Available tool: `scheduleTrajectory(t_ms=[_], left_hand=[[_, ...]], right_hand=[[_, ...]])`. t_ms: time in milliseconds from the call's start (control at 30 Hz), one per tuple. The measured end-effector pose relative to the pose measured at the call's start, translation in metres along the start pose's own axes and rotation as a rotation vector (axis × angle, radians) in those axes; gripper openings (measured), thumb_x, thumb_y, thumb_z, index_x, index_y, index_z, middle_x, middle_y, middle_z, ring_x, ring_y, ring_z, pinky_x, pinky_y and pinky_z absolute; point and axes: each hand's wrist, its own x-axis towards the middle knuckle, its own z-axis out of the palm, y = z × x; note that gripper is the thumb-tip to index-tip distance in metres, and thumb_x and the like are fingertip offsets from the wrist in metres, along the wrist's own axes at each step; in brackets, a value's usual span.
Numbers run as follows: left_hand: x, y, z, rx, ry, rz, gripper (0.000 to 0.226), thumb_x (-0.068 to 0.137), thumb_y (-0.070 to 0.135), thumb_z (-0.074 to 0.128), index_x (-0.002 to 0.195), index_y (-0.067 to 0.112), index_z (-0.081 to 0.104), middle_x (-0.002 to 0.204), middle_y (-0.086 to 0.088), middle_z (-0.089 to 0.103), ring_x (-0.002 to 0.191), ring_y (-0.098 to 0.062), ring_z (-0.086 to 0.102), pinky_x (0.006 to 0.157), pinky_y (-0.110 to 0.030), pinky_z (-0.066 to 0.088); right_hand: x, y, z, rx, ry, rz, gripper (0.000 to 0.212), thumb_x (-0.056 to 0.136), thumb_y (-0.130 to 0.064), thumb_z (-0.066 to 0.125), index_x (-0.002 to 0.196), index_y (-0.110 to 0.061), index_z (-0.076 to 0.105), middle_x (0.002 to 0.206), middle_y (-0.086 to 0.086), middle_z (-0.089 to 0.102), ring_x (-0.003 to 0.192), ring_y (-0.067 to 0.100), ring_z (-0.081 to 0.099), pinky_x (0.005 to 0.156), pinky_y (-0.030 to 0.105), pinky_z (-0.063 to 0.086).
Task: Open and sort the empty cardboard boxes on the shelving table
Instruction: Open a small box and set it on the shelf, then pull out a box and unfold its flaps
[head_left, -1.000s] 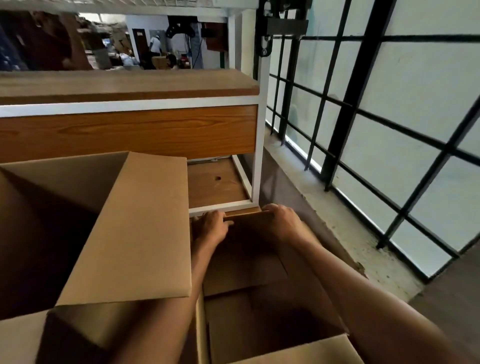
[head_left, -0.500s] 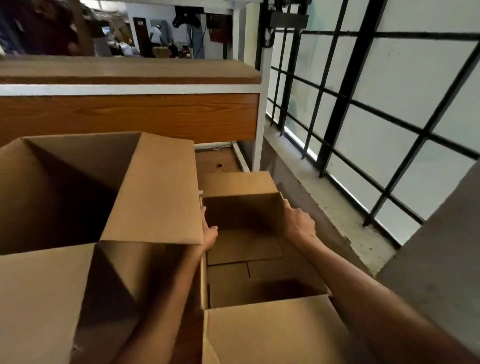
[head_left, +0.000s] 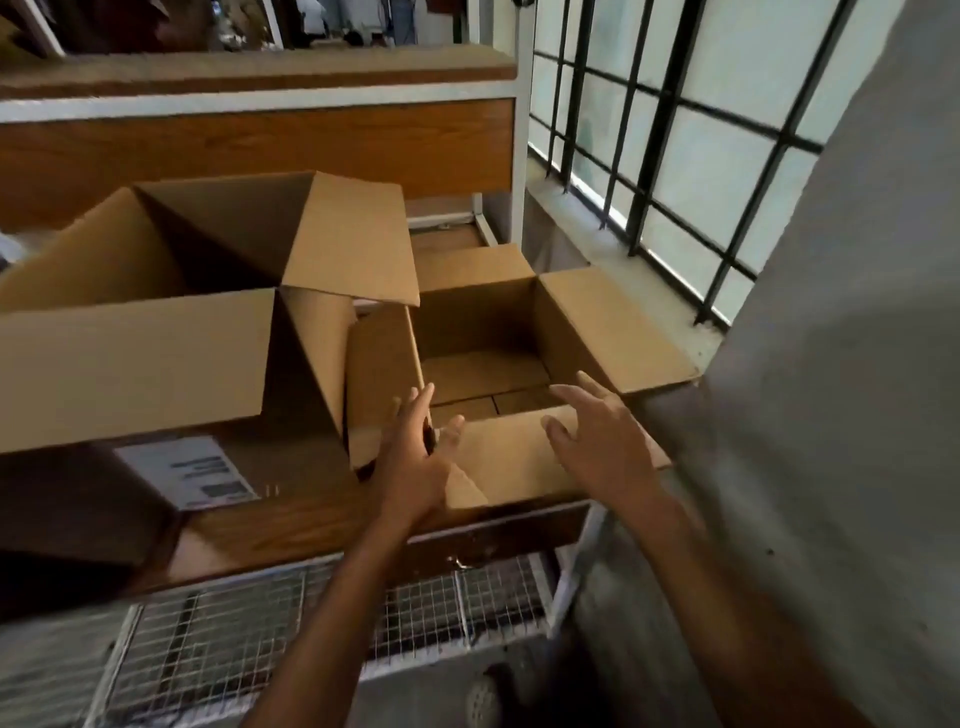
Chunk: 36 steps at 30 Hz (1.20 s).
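Note:
A small brown cardboard box (head_left: 483, 322) stands open on the wooden table, all its flaps spread and its inside bare. Left of it stands a large open cardboard box (head_left: 156, 343) with a white label on its front. My left hand (head_left: 415, 457) hovers with spread fingers at the small box's near left corner, holding nothing. My right hand (head_left: 597, 441) hovers with spread fingers over the near flap (head_left: 509, 452), also holding nothing.
The wooden table (head_left: 291, 525) has a white frame and an upper shelf (head_left: 260, 73) behind the boxes. A wire mesh shelf (head_left: 311, 623) lies below the table's front edge. A barred window (head_left: 675, 130) and a grey wall (head_left: 857, 364) close the right side.
Both hands have let go of the small box's far wall and pulled back toward its near edge, fingers spread. The box's right and near flaps now lie open. The view has drawn back.

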Motion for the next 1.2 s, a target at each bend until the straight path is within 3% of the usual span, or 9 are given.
scheduleTrajectory(t_ms=[100, 200, 433, 567, 667, 767, 967, 1067, 1200], left_hand=[[-0.066, -0.006, -0.013, -0.050, -0.015, 0.058, 0.068, 0.091, 0.066, 0.044, 0.151, 0.034, 0.031, 0.162, 0.005, 0.024, 0.149, -0.012, 0.019, 0.120, -0.043, 0.023], [-0.121, -0.028, -0.032, 0.003, 0.039, 0.068, 0.067, 0.093, 0.059, 0.044, 0.153, 0.036, 0.024, 0.160, 0.012, 0.022, 0.148, -0.007, 0.019, 0.117, -0.034, 0.021], [-0.234, -0.111, -0.106, 0.152, 0.109, -0.070, 0.078, 0.092, 0.068, 0.034, 0.156, 0.026, 0.021, 0.159, 0.015, 0.020, 0.145, 0.002, 0.018, 0.112, -0.016, 0.016], [-0.296, -0.153, -0.170, 0.123, 0.259, -0.215, 0.078, 0.091, 0.068, 0.035, 0.156, 0.027, 0.022, 0.161, 0.011, 0.023, 0.146, -0.001, 0.020, 0.115, -0.025, 0.021], [-0.327, -0.177, -0.214, 0.084, 0.351, -0.253, 0.078, 0.092, 0.069, 0.034, 0.155, 0.025, 0.025, 0.161, 0.010, 0.026, 0.146, 0.002, 0.022, 0.117, -0.028, 0.024], [-0.355, -0.205, -0.269, 0.075, 0.438, -0.252, 0.070, 0.095, 0.062, 0.036, 0.155, 0.026, 0.027, 0.159, 0.015, 0.029, 0.145, 0.002, 0.025, 0.117, -0.033, 0.028], [-0.408, -0.270, -0.396, 0.126, 0.622, -0.240, 0.064, 0.093, 0.067, 0.034, 0.150, 0.037, 0.027, 0.145, 0.046, 0.022, 0.139, 0.010, 0.029, 0.114, -0.032, 0.032], [-0.432, -0.290, -0.451, 0.130, 0.731, -0.275, 0.065, 0.094, 0.063, 0.035, 0.150, 0.031, 0.031, 0.148, 0.037, 0.026, 0.138, 0.012, 0.028, 0.115, -0.035, 0.033], [-0.456, -0.306, -0.510, 0.113, 0.912, -0.322, 0.069, 0.094, 0.060, 0.037, 0.152, 0.022, 0.034, 0.154, 0.012, 0.036, 0.141, -0.003, 0.035, 0.115, -0.042, 0.036]], right_hand=[[-0.065, -0.009, 0.023, 0.047, 0.130, -0.031, 0.044, 0.092, -0.030, 0.061, 0.135, -0.023, 0.056, 0.155, 0.008, 0.038, 0.140, 0.028, 0.037, 0.112, 0.044, 0.038], [-0.125, -0.024, 0.050, 0.095, 0.147, -0.111, 0.049, 0.094, -0.038, 0.053, 0.141, -0.023, 0.050, 0.158, 0.006, 0.032, 0.147, 0.023, 0.025, 0.113, 0.039, 0.028], [-0.228, -0.070, 0.142, 0.225, -0.213, -0.221, 0.068, 0.095, -0.040, 0.057, 0.154, -0.025, 0.026, 0.163, 0.001, 0.020, 0.148, 0.015, 0.019, 0.114, 0.030, 0.022], [-0.262, -0.135, 0.188, 0.289, -0.388, -0.344, 0.069, 0.095, -0.045, 0.051, 0.154, -0.025, 0.023, 0.163, -0.001, 0.019, 0.145, 0.004, 0.012, 0.111, 0.015, 0.010], [-0.277, -0.189, 0.218, 0.311, -0.463, -0.418, 0.070, 0.093, -0.047, 0.050, 0.154, -0.024, 0.024, 0.162, 0.000, 0.022, 0.146, 0.004, 0.013, 0.112, 0.016, 0.011], [-0.295, -0.255, 0.247, 0.341, -0.502, -0.492, 0.067, 0.095, -0.043, 0.054, 0.153, -0.024, 0.026, 0.161, -0.002, 0.025, 0.142, -0.002, 0.013, 0.110, 0.009, 0.007], [-0.342, -0.394, 0.309, 0.462, -0.565, -0.564, 0.067, 0.095, -0.043, 0.058, 0.152, -0.037, 0.023, 0.159, -0.011, 0.027, 0.144, 0.001, 0.023, 0.115, 0.030, 0.029], [-0.362, -0.450, 0.334, 0.498, -0.600, -0.619, 0.067, 0.093, -0.041, 0.061, 0.151, -0.036, 0.027, 0.156, -0.007, 0.035, 0.142, 0.006, 0.032, 0.113, 0.040, 0.037], [-0.393, -0.512, 0.355, 0.532, -0.685, -0.714, 0.065, 0.092, -0.043, 0.059, 0.148, -0.041, 0.026, 0.155, -0.007, 0.037, 0.139, 0.014, 0.040, 0.108, 0.048, 0.043]])
